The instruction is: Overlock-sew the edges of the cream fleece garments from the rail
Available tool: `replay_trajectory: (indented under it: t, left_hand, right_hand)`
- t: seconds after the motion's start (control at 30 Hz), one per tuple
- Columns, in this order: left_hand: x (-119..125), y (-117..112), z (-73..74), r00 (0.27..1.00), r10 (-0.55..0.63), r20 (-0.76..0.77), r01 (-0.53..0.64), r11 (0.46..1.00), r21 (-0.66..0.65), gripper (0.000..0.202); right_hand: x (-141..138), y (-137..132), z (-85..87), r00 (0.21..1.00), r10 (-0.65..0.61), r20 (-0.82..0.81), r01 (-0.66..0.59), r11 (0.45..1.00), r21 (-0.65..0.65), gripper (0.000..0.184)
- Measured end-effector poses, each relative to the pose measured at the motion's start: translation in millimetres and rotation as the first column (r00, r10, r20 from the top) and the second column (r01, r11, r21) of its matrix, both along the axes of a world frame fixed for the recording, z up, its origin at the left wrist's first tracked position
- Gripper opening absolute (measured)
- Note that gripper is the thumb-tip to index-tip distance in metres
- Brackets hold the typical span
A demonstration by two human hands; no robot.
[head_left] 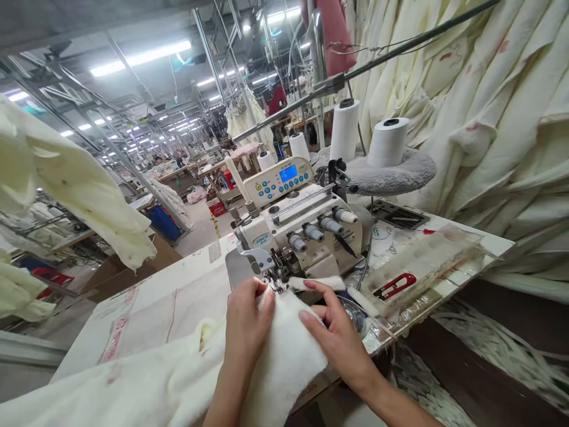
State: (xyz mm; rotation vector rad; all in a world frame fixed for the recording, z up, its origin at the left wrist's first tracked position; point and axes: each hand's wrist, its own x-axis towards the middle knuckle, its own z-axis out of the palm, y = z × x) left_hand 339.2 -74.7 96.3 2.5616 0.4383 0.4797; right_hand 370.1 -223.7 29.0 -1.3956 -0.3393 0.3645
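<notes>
A white overlock sewing machine [306, 231] stands on the table, with a piece of fluffy white fabric [288, 350] reaching up to its presser foot [279, 279]. My left hand [249, 320] pinches the fabric just left of the foot, thumb against bent fingers. On the other side, my right hand [335, 332] has its thumb over the fabric's right edge and other fingers curled partly out of sight. Its forefinger stretches toward a narrow white strip [320, 283] beside the foot. More cream cloth [133, 379] spreads over the table's left part.
Red-handled thread snips [395, 286] lie on a clear plastic tray [427, 261] at the right. Thread cones [388, 142] stand behind the machine, under a slanting metal rod [422, 40]. Cream garments [498, 118] hang at the right, and another cream piece [84, 184] hangs at the left.
</notes>
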Motion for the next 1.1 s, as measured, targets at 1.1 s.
replay_trajectory:
  t: [1.1]
  left_hand:
    - [-81.7, -65.2, -38.3, 0.815, -0.408, 0.411, 0.134, 0.823, 0.553, 0.022]
  right_hand:
    - [-31.0, -49.9, 12.6, 0.923, 0.311, 0.228, -0.277, 0.946, -0.171, 0.024]
